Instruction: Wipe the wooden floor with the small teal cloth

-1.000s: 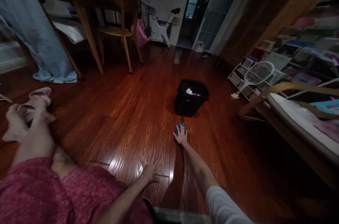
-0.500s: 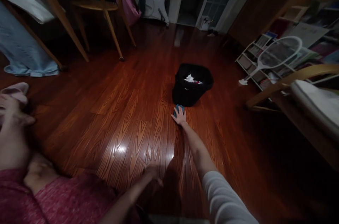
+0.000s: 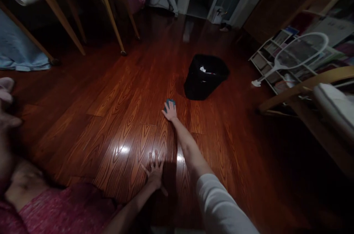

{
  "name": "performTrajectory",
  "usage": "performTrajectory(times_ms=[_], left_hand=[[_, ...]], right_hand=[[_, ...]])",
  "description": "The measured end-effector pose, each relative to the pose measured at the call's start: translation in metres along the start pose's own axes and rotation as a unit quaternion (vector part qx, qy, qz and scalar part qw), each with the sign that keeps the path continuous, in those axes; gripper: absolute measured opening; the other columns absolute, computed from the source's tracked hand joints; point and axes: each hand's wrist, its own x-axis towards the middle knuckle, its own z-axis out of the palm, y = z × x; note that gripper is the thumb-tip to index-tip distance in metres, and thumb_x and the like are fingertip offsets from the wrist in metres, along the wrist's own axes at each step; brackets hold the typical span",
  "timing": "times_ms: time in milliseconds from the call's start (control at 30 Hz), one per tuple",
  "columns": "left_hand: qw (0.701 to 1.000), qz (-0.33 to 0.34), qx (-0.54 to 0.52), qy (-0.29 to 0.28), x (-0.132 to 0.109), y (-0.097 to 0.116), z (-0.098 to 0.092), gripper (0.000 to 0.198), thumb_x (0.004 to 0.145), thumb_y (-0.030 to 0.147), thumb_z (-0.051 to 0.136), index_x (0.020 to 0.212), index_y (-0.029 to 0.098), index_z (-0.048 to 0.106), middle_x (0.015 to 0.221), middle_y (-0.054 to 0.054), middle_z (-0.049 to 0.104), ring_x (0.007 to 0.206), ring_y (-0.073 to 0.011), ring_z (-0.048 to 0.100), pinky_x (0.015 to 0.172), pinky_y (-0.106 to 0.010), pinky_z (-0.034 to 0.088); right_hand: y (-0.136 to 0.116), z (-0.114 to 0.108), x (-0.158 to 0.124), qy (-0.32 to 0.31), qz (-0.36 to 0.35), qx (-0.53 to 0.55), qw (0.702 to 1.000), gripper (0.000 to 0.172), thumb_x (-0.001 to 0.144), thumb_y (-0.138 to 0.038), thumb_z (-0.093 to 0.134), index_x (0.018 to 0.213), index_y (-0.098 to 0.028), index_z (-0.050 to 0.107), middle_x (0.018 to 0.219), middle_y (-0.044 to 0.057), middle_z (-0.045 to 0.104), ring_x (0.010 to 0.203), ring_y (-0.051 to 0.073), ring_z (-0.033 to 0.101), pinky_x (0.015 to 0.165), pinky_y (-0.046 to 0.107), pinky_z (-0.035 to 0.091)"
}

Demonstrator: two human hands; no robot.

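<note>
My right hand [image 3: 169, 111] lies with spread fingers on top of a small blue cloth [image 3: 170, 103], pressing it against the glossy wooden floor [image 3: 124, 112]. The arm is stretched far forward, in a pale sleeve. Closer to me, my left hand [image 3: 155, 171] rests flat on the boards, fingers wide apart, with nothing in it. A black trash bin [image 3: 193, 84] stands upright just right of and beyond the cloth, with a gap between them. Crumpled white paper [image 3: 202, 69] shows inside the bin. Part of the cloth is hidden beneath my palm and fingers.
Wooden chair legs [image 3: 112, 23] stand at the upper left, near blue fabric [image 3: 20, 47] hanging to the floor. On the right, a white racket [image 3: 276, 65] leans by a low shelf [image 3: 264, 58], with another wooden chair [image 3: 301, 86] nearer. Pink slippers [image 3: 6, 90] are at far left.
My right hand has slid left across the floor with the blue cloth under it, away from the bin's base. My left hand stays on the floor. The view has shifted slightly.
</note>
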Motion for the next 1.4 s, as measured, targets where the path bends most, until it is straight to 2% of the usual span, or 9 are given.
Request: performTrajectory(times_ms=[133,433,567,700,833,1033,1133,1267,1400], left_hand=[[0.999,0.026,-0.019,0.004,0.001,-0.005,0.001,0.177,0.018,0.051,0.095,0.155,0.035,-0.016,0.163,-0.015,-0.024,0.132,-0.0556,-0.038,0.091,-0.092,-0.007],[1.000,-0.001,0.012,0.010,-0.003,0.000,0.000,0.176,0.018,0.048,0.095,0.156,0.033,-0.013,0.163,-0.016,-0.023,0.130,-0.0546,-0.041,0.090,-0.092,-0.009],[1.000,0.006,0.003,0.014,-0.010,0.000,-0.007,0.176,0.018,0.051,0.095,0.157,0.031,-0.010,0.164,-0.016,-0.022,0.132,-0.0546,-0.040,0.095,-0.090,-0.007],[0.999,0.010,-0.015,0.028,-0.016,0.000,-0.014,0.176,0.015,0.047,0.097,0.159,0.034,-0.005,0.166,-0.012,-0.017,0.137,-0.0560,-0.032,0.103,-0.086,-0.001],[1.000,-0.003,-0.011,0.029,-0.017,0.001,-0.020,0.181,0.009,0.044,0.097,0.157,0.041,-0.007,0.166,-0.009,-0.017,0.136,-0.0592,-0.030,0.098,-0.089,-0.005],[0.999,0.023,-0.014,0.025,-0.014,0.000,-0.020,0.177,0.015,0.052,0.095,0.158,0.027,-0.007,0.165,-0.019,-0.016,0.136,-0.0575,-0.032,0.098,-0.089,-0.001],[0.999,0.024,-0.023,0.024,-0.010,0.001,-0.019,0.181,0.009,0.052,0.094,0.158,0.027,-0.005,0.166,-0.019,-0.011,0.138,-0.0574,-0.029,0.101,-0.087,0.005],[0.998,0.031,-0.044,0.030,-0.006,0.002,-0.018,0.182,0.006,0.049,0.094,0.158,0.033,-0.005,0.167,-0.017,-0.005,0.141,-0.0605,-0.019,0.100,-0.087,0.008],[0.997,0.039,-0.057,0.043,-0.003,0.002,-0.019,0.179,0.006,0.042,0.096,0.157,0.039,-0.001,0.168,-0.014,-0.003,0.142,-0.0605,-0.017,0.100,-0.087,0.007]], right_hand=[[-0.012,0.007,0.001,0.011,-0.107,0.000,0.994,0.070,0.100,-0.059,0.030,0.161,-0.027,0.015,0.170,0.005,0.004,0.155,0.022,0.000,0.123,0.045,0.003],[0.182,-0.035,-0.087,0.074,0.253,0.017,0.964,0.068,0.102,-0.055,0.026,0.159,-0.020,0.021,0.169,0.012,0.010,0.152,0.024,0.008,0.119,0.052,0.010],[0.222,-0.039,-0.145,0.110,0.335,0.013,0.936,0.072,0.101,-0.053,0.019,0.159,-0.010,0.020,0.166,0.023,0.013,0.151,0.031,0.009,0.116,0.058,0.011],[0.203,-0.031,-0.162,0.138,0.359,0.009,0.923,0.072,0.102,-0.048,0.017,0.158,-0.004,0.019,0.165,0.026,0.011,0.151,0.035,0.008,0.118,0.056,0.008],[0.141,-0.017,-0.145,0.136,0.303,0.009,0.943,0.068,0.101,-0.047,0.026,0.159,-0.012,0.024,0.167,0.018,0.015,0.152,0.030,0.010,0.121,0.051,0.008],[0.009,0.014,-0.131,0.096,0.033,0.018,0.995,0.066,0.101,-0.052,0.029,0.159,-0.021,0.025,0.169,0.009,0.013,0.155,0.026,0.007,0.123,0.050,0.009],[-0.025,0.023,-0.149,0.077,-0.098,0.025,0.992,0.066,0.100,-0.053,0.034,0.159,-0.025,0.026,0.168,0.007,0.016,0.154,0.024,0.010,0.123,0.047,0.012],[0.002,0.015,-0.188,0.030,-0.198,0.004,0.980,0.063,0.098,-0.051,0.039,0.158,-0.032,0.029,0.168,0.002,0.020,0.153,0.022,0.015,0.124,0.045,0.015],[0.082,0.002,-0.233,0.073,-0.042,-0.025,0.996,0.061,0.100,-0.048,0.031,0.157,-0.026,0.032,0.167,0.005,0.023,0.153,0.022,0.016,0.123,0.045,0.018]])
